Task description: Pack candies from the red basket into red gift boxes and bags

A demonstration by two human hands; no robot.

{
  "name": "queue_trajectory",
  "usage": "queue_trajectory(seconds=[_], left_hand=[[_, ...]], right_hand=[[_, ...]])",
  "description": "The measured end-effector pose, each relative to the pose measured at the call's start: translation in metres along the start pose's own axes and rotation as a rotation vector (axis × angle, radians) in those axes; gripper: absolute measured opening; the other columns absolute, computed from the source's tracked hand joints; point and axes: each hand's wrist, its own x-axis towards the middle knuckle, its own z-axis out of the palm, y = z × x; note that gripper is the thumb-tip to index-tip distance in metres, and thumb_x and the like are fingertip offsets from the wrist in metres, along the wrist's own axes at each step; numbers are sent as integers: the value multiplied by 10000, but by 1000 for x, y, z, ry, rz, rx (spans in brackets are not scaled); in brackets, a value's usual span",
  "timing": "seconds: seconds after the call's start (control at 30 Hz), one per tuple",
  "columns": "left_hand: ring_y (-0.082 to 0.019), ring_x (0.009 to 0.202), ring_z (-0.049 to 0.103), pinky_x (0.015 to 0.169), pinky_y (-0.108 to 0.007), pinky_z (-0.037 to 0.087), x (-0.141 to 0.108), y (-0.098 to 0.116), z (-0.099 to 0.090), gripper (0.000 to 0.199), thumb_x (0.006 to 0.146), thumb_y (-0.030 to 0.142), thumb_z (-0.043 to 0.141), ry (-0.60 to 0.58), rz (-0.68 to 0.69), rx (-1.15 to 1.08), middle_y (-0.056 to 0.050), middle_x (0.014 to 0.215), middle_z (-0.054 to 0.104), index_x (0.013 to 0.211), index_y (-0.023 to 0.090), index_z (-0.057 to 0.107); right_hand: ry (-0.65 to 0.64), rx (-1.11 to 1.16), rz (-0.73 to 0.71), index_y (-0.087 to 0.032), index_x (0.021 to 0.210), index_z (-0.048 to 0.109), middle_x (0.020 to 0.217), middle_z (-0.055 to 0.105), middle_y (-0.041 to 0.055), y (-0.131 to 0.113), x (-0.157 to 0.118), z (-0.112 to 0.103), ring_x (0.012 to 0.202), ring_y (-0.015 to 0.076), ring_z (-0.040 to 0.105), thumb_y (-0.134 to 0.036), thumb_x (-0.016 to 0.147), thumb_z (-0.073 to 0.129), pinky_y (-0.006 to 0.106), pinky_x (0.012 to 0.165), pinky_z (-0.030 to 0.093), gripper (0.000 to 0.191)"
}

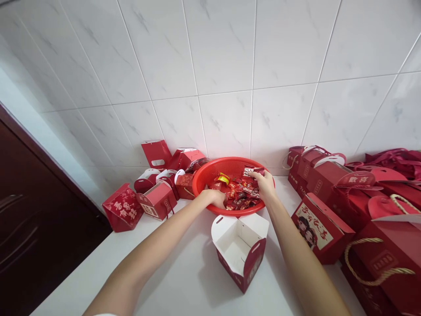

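A red plastic basket (200, 172) holds many small wrapped candies (241, 193), mostly red, with one yellow-banded packet (223, 178) among them. My left hand (215, 198) reaches down into the candies at the basket's left side; its fingertips are hidden there. Over the basket's right rim, my right hand (265, 183) is closed, with a dark red candy packet (259, 171) between thumb and fingers. Just in front of the basket stands an open red gift box (240, 254), its flaps raised and its white inside bare.
At the left stand several red gift boxes (158, 199), some with white handles. More boxes crowd the right side, some with rope handles (378, 276), near a pile of dark red ribbon-like material (394, 157). A tiled wall (226, 118) bounds the white table (177, 272) behind.
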Motion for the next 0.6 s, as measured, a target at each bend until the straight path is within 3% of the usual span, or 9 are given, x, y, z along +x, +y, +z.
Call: queue_trajectory(seconds=[0.1,0.3,0.43,0.6], left_hand=[[-337,868,666,844,-441,511,9,13,5,185,573,278,734,-5,15,-3,-110,858,730,735,195,698],[-311,846,667,779,-384,522,12,21,6,262,536,168,681,-49,99,-61,-89,891,732,794,206,701],[-288,846,672,763,-359,517,8,21,4,337,575,213,653,-92,154,-145,-56,926,738,903,228,728],[-234,860,657,754,-310,520,12,37,2,215,718,316,587,-154,205,-256,-28,903,718,878,214,689]], right_hand=[[-7,1,2,-189,702,597,644,648,-10,1,0,1,588,156,605,-286,527,791,273,545,498,278],[-1,2,8,-191,673,589,652,662,-2,1,0,0,605,165,611,-277,517,778,265,533,495,260],[9,-3,-2,-188,677,598,649,649,-10,-1,-2,2,604,151,595,-267,516,764,254,537,482,244],[31,-10,10,-192,682,595,637,638,-19,-6,-6,3,580,143,576,-248,518,750,252,516,462,233]])
